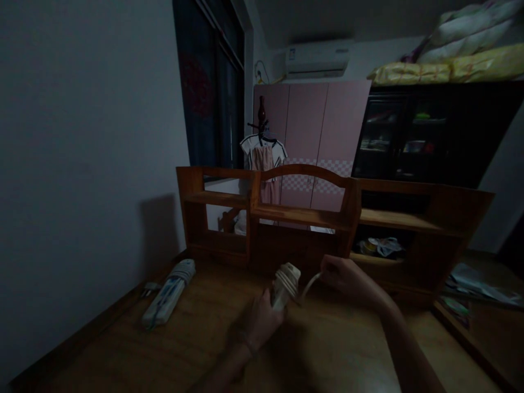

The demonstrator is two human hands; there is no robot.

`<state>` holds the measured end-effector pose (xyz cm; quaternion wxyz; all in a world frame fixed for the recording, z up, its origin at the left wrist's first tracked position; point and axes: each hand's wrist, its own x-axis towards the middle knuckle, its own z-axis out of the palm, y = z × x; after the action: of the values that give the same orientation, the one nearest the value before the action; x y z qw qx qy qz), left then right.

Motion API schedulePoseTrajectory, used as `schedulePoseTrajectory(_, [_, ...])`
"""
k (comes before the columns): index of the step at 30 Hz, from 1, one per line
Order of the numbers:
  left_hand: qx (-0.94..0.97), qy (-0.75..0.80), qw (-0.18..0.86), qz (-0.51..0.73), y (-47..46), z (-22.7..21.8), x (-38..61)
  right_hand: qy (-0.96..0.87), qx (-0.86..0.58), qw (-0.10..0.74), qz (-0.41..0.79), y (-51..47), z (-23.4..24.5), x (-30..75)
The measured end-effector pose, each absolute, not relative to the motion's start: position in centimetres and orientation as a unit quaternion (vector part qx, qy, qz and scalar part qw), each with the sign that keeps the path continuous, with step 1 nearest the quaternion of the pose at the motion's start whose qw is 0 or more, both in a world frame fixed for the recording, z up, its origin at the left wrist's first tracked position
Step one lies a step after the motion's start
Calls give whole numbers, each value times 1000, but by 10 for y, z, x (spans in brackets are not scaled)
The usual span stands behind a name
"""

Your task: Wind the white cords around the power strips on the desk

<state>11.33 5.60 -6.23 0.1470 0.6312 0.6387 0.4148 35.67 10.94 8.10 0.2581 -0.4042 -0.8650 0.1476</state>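
Observation:
My left hand is closed around the lower end of a small white power strip. Several turns of its white cord are wrapped around the upper end. To the right, my right hand pinches the loose stretch of that cord, which curves between the strip and my fingers. Both hands are above the wooden desktop. A second, longer white power strip lies on the desk at the left, its cord wound around its far end. Beside it is a plug.
A wooden shelf unit stands along the desk's back edge, with a roll of tape and a plastic bag in its right compartment. The wall borders the desk on the left. Papers lie on a lower surface at right.

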Motion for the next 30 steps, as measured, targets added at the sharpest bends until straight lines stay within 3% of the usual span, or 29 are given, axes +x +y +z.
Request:
schedulePoseTrajectory(4, [529, 577, 333, 525, 63, -57, 105, -879, -384, 173, 222, 99, 92, 354])
schedulePoseTrajectory(7, [499, 547, 399, 541, 62, -56, 107, -875, -333, 69, 346, 95, 94, 348])
schedulePoseTrajectory(11, [546, 533, 339, 550, 56, -55, 111, -872, -280, 13, 402, 100, 91, 344])
schedulePoseTrajectory(15, [649, 497, 207, 538, 52, -55, 108, -903, -297, 21, 312, 114, 75, 351])
schedulePoseTrajectory(20, [813, 405, -76, 412, 52, -69, 96, -865, -490, 97, 52, 126, 58, 365])
schedulePoseTrajectory(22, [843, 378, -142, 356, 50, -74, 96, -833, -535, 143, 1, 130, 58, 367])
schedulePoseTrajectory(26, [846, 411, -137, 311, 43, -75, 102, -803, -502, 315, 63, 133, 72, 370])
schedulePoseTrajectory(30, [780, 482, -63, 393, 39, -65, 113, -733, -415, 465, 272, 125, 93, 373])
